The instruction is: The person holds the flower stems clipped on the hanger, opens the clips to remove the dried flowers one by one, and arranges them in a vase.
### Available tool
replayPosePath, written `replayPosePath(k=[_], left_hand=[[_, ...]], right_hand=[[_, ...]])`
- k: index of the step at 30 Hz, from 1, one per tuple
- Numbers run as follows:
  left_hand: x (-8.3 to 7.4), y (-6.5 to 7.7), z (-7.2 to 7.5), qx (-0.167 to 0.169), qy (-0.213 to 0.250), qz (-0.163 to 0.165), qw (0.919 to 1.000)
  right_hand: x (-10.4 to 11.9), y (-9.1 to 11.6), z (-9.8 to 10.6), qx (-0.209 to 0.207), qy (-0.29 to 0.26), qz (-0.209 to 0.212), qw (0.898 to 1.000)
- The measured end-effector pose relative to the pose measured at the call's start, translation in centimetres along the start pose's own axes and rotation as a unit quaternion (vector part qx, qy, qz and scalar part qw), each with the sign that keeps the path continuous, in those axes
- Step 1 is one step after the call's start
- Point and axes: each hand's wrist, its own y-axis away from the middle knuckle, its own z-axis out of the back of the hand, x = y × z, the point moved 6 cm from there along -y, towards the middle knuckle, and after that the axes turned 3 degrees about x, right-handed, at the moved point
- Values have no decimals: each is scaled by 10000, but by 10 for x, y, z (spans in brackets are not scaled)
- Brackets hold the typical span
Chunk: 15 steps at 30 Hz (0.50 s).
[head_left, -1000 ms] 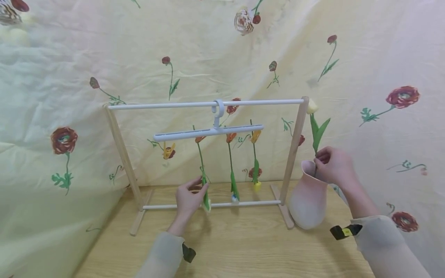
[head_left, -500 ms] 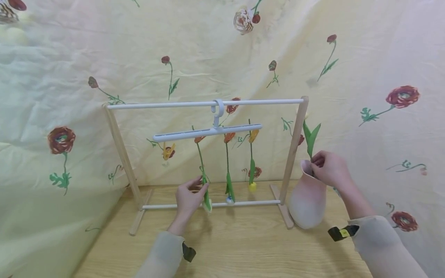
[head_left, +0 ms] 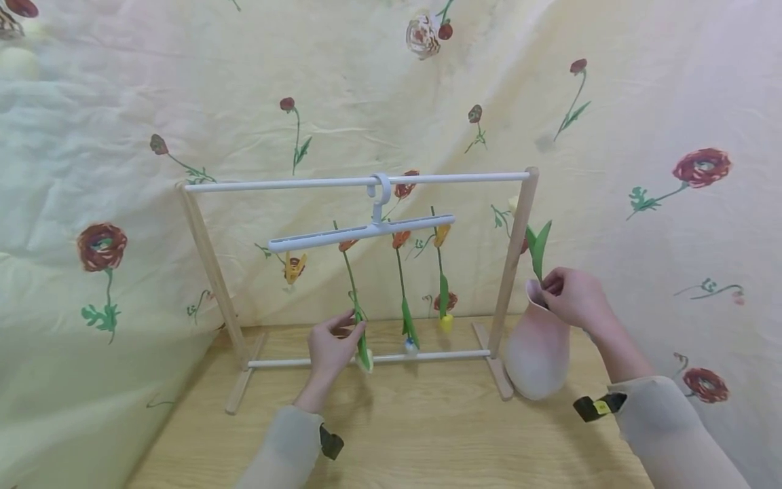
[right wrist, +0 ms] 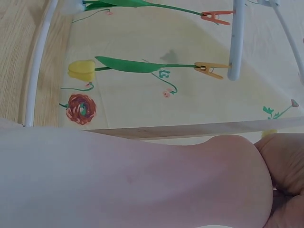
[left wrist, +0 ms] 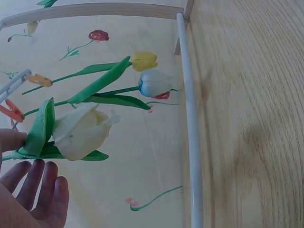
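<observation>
Left hand (head_left: 330, 348) at the lowest part of the wooden rack (head_left: 514, 257), close in front of its bottom white rail (head_left: 369, 358). Fingers and thumb curled around the stem of the white tulip (left wrist: 81, 130), just above the bloom; flower hanging head down from an orange clip (head_left: 349, 244) on the white hanger (head_left: 362, 233). Inside the rack, to the right of that flower, a blue tulip (left wrist: 155, 82) and a yellow tulip (left wrist: 144, 60), hanging the same way from their own clips.

Right hand (head_left: 574, 297) just outside the rack's right post, at the mouth of the pink vase (head_left: 536, 350). Fingers pinching the stem of a pale tulip (head_left: 536, 248), stem down in the vase, green leaves rising beside the post, bloom mostly hidden behind the post. Vase upright on the wooden surface (head_left: 427, 435), touching or nearly touching the right foot of the rack.
</observation>
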Motion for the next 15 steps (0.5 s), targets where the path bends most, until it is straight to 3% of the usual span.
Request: replayPosePath(k=[7, 15], left_hand=[[3, -1, 0, 12, -63, -69, 10000], [2, -3, 2, -9, -26, -71, 10000]], right_hand=[[4, 7, 5, 59, 137, 18, 9999], [34, 23, 35, -968, 690, 76, 9929]])
